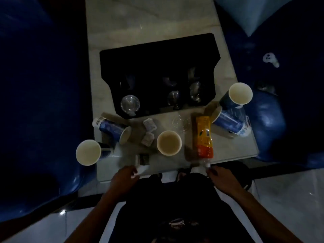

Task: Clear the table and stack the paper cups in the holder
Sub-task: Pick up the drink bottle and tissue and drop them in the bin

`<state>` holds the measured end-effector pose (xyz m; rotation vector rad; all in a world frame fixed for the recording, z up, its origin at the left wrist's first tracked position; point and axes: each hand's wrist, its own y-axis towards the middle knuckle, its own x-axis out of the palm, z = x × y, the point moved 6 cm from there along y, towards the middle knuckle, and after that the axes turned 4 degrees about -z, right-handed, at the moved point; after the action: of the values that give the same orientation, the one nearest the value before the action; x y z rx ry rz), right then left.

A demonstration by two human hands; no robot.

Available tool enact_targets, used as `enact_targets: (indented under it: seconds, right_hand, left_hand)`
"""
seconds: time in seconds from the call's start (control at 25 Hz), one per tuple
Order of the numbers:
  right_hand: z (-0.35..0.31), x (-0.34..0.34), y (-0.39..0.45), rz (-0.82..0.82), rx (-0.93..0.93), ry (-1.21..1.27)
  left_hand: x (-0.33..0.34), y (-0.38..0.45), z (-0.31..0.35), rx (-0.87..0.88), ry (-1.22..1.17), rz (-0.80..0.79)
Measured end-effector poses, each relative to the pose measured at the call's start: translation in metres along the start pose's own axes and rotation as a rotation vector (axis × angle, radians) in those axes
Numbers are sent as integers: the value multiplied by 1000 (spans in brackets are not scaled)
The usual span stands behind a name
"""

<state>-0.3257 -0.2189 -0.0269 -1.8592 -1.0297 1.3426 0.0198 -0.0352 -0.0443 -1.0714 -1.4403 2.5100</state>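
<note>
Dim, blurred view, black holder (157, 55) contents unclear, we see five paper cups beyond both hands, left hand (122, 176) and right hand (220, 176) grips unclear.

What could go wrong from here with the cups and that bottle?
1. The left upright cup stands at the table corner; a nudge could tip it off.
2. The orange bottle lies on its side by the right hand; it may roll.
3. Dim light hides the holder slots, so stacking could miss.
</note>
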Motion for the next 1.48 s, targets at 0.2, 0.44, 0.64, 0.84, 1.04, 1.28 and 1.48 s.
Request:
enact_targets:
  seconds: [0.2, 0.44, 0.64, 0.84, 1.04, 1.28, 1.48]
  right_hand:
    - [-25, 14, -2, -13, 36, -5]
    - [-32, 22, -16, 57, 30, 9]
    - [-38, 2, -2, 9, -84, -270]
    - [-75, -49, 35, 98, -362, -589]
    - [-89, -83, 71, 274, -254, -504]
    - [-82, -63, 83, 248, -198, -372]
    - [-70, -56, 71, 266, -219, -264]
  left_hand:
    - [-29, 42, 40, 167, 183, 133]
    - [-15, 64, 50, 226, 191, 71]
    - [-7, 70, 39, -5, 55, -49]
    - [-3, 40, 24, -141, -30, -53]
    - [-23, 32, 25, -151, -30, -22]
    - [-62, 50, 81, 88, -82, 162]
    - [-62, 85, 100, 16, 56, 134]
